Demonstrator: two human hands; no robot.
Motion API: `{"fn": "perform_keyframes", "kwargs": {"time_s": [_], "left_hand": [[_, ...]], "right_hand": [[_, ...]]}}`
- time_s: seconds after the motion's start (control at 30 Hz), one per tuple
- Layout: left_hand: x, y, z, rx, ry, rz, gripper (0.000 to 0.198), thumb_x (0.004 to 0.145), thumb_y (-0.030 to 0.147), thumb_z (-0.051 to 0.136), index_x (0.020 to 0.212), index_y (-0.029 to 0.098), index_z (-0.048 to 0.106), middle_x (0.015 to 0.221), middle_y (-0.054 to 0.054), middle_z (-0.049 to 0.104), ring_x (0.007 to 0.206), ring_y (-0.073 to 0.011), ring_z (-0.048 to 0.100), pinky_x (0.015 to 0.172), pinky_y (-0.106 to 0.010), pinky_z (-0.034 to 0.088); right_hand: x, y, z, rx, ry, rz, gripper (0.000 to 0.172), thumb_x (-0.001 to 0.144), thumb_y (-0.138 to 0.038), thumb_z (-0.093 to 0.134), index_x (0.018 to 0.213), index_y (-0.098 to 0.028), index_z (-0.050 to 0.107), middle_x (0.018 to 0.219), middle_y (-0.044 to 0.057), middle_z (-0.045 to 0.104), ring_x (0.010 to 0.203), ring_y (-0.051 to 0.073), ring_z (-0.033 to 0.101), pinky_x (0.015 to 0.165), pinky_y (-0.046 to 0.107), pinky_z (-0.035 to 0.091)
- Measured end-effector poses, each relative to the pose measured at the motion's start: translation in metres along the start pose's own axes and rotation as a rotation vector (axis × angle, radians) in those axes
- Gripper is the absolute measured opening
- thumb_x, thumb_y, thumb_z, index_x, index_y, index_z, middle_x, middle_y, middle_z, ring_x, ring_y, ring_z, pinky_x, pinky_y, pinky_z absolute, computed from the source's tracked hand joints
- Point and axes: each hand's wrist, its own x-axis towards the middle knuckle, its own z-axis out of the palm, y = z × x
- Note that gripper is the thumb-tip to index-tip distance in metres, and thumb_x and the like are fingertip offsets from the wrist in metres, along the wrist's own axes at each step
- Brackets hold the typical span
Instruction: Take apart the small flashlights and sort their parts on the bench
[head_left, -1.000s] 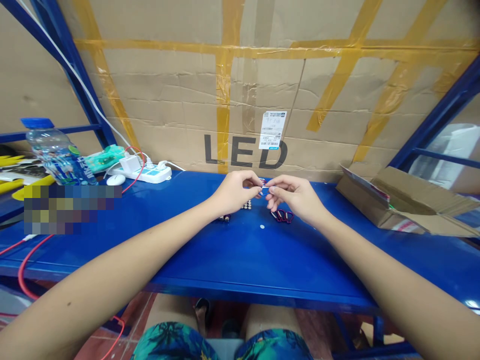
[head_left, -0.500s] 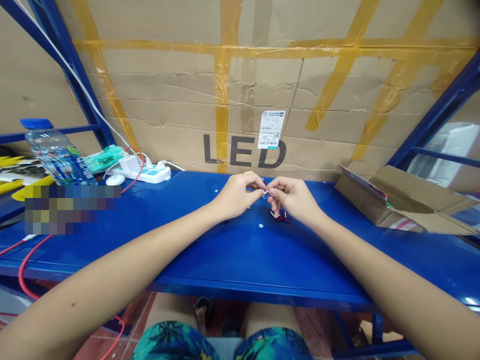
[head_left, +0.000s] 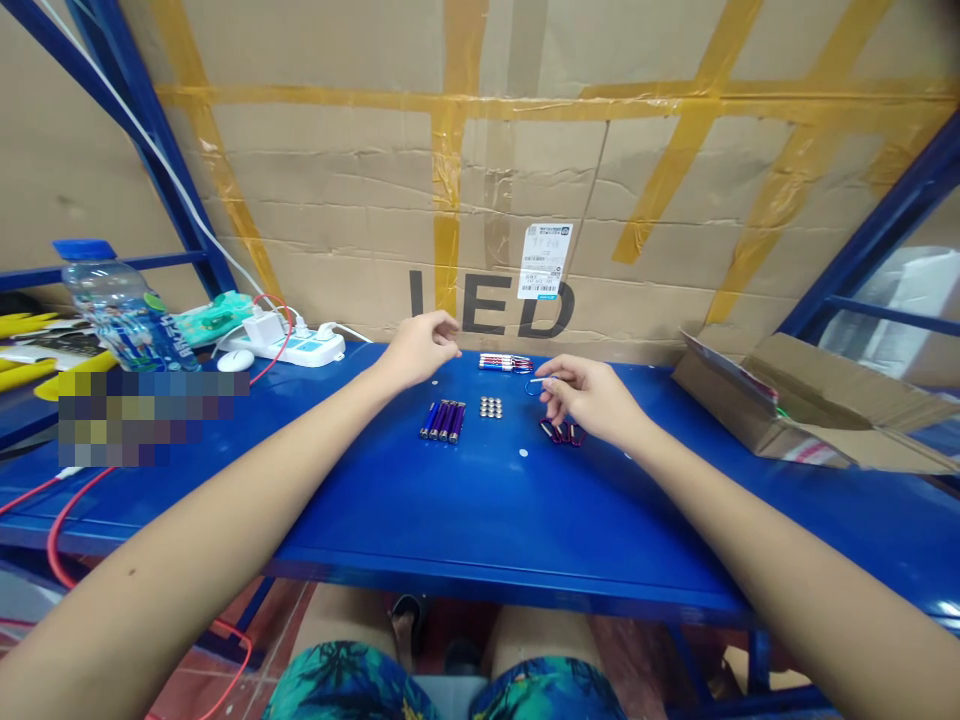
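My right hand (head_left: pixel 589 392) pinches a small blue carabiner clip (head_left: pixel 531 388) with a silvery gate between thumb and fingers. Just below its fingers lie several dark purple-red carabiner clips (head_left: pixel 561 432). My left hand (head_left: pixel 421 348) hovers above the table's back left of centre, thumb apart from the bent fingers, and I see nothing in it. Beneath and to the right of it, several blue and purple metal tubes (head_left: pixel 442 422) lie side by side. A small block of silver button cells (head_left: pixel 491 408) sits between the hands. Behind them rest several slim tubes with clips attached (head_left: pixel 504 362).
An open cardboard box (head_left: pixel 757 410) stands at the right. On the left are a water bottle (head_left: pixel 124 310), a white power strip (head_left: pixel 304 347) and red cables. A large taped cardboard panel (head_left: pixel 360 200) rises behind the blue table (head_left: pixel 480 530).
My left hand has let go and moved left, away from the right hand. The tubes and button cells now show. My right hand keeps the blue carabiner clip in nearly the same place.
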Motion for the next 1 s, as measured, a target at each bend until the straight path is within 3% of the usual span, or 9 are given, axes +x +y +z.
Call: {"fn": "perform_keyframes", "kwargs": {"time_s": [0.1, 0.23, 0.6, 0.8, 1.0], "left_hand": [[0.006, -0.016, -0.007, 0.141, -0.075, -0.104, 0.012, 0.070, 0.020, 0.072, 0.081, 0.015, 0.069, 0.081, -0.008, 0.073, 0.077, -0.0205, 0.067, 0.073, -0.033, 0.051], [0.007, -0.027, -0.008, 0.285, -0.209, -0.125, 0.001, 0.067, 0.015, 0.068, 0.067, 0.017, 0.068, 0.072, -0.005, 0.072, 0.069, -0.0183, 0.063, 0.066, -0.029, 0.046], [0.008, -0.032, -0.020, 0.278, -0.568, -0.206, 0.012, 0.060, 0.013, 0.060, 0.067, 0.019, 0.069, 0.060, 0.000, 0.066, 0.057, -0.0153, 0.058, 0.058, -0.026, 0.042], [0.007, -0.028, -0.028, 0.261, -0.607, -0.246, 0.010, 0.059, 0.017, 0.064, 0.068, 0.018, 0.069, 0.059, 0.000, 0.064, 0.052, -0.0128, 0.052, 0.052, -0.025, 0.038], [0.006, -0.027, -0.028, 0.313, -0.612, -0.199, 0.014, 0.061, 0.017, 0.062, 0.073, 0.015, 0.068, 0.068, -0.003, 0.067, 0.057, -0.0126, 0.055, 0.056, -0.025, 0.043]], "right_hand": [[0.003, 0.006, -0.008, -0.058, 0.002, 0.014, 0.011, 0.085, -0.027, 0.065, 0.091, -0.017, 0.063, 0.066, 0.002, 0.064, 0.047, 0.013, 0.061, 0.043, 0.027, 0.053], [0.006, 0.011, -0.011, -0.083, -0.010, 0.025, 0.009, 0.086, -0.025, 0.063, 0.090, -0.018, 0.062, 0.066, 0.002, 0.065, 0.047, 0.013, 0.061, 0.043, 0.026, 0.053], [0.006, 0.007, -0.015, -0.165, 0.011, 0.054, 0.003, 0.086, -0.017, 0.059, 0.084, -0.017, 0.062, 0.068, 0.003, 0.065, 0.048, 0.012, 0.060, 0.043, 0.025, 0.051], [0.006, 0.005, -0.014, -0.199, -0.022, 0.074, 0.008, 0.089, -0.014, 0.053, 0.086, -0.016, 0.060, 0.069, 0.003, 0.064, 0.049, 0.012, 0.060, 0.042, 0.024, 0.050], [0.005, 0.005, -0.014, -0.229, -0.041, 0.096, 0.010, 0.091, -0.013, 0.051, 0.089, -0.016, 0.060, 0.070, 0.002, 0.063, 0.048, 0.010, 0.059, 0.044, 0.022, 0.049]]}}
